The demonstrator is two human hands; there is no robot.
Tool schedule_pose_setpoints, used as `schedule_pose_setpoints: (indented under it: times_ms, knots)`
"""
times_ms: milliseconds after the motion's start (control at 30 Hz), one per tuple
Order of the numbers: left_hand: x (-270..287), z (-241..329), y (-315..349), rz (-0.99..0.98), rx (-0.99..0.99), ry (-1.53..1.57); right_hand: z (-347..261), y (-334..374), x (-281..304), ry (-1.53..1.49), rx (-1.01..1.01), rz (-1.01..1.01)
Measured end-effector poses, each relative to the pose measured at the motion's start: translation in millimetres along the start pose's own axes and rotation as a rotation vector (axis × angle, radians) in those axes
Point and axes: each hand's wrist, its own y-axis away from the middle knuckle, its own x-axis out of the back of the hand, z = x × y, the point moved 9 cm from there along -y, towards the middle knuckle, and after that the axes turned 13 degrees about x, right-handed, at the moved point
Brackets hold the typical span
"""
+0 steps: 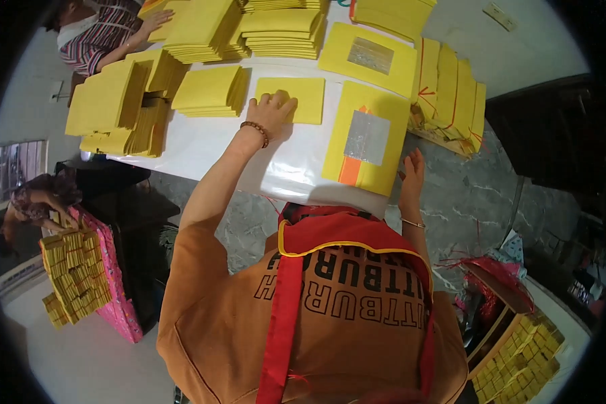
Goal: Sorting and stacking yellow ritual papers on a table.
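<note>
My left hand (273, 112), with a brown bead bracelet at its wrist, rests on top of a folded yellow packet (309, 102). Its fingers are bent and a little apart, and their tips are partly hidden. My right hand (413, 176) is just off the table's right edge, fingers stretched and holding nothing visible. Beside it lies a yellow sheet (334, 146) with a clear window (368, 137) and an orange strip (349, 170). Farther back is another yellow windowed sheet (335, 56). A short stack of folded yellow packets (206, 92) stands left of my left hand.
Taller yellow stacks (101, 101) line the white-covered table's (202, 151) left and far sides. Tied yellow bundles (451, 87) stand past its right edge. A co-worker's hand (156, 20) touches a far stack. Another person (44, 198) works beside yellow bundles (81, 276) at left.
</note>
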Motion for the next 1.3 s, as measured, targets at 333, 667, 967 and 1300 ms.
schedule_pose_setpoints:
  times_ms: [333,667,967,1300]
  knots:
    - [-5,86,36,0.051,0.028,1.133,-18,8,-24,-0.182,-0.021,-0.047]
    - [24,108,64,0.317,-0.127,0.896,-5,-4,-17,-0.009,0.166,-0.037]
    - [9,149,103,0.251,-0.474,0.293,-24,3,-24,0.443,0.306,-0.182]
    - [25,140,93,0.143,-0.525,0.443,-55,20,-30,0.676,0.635,-0.362]
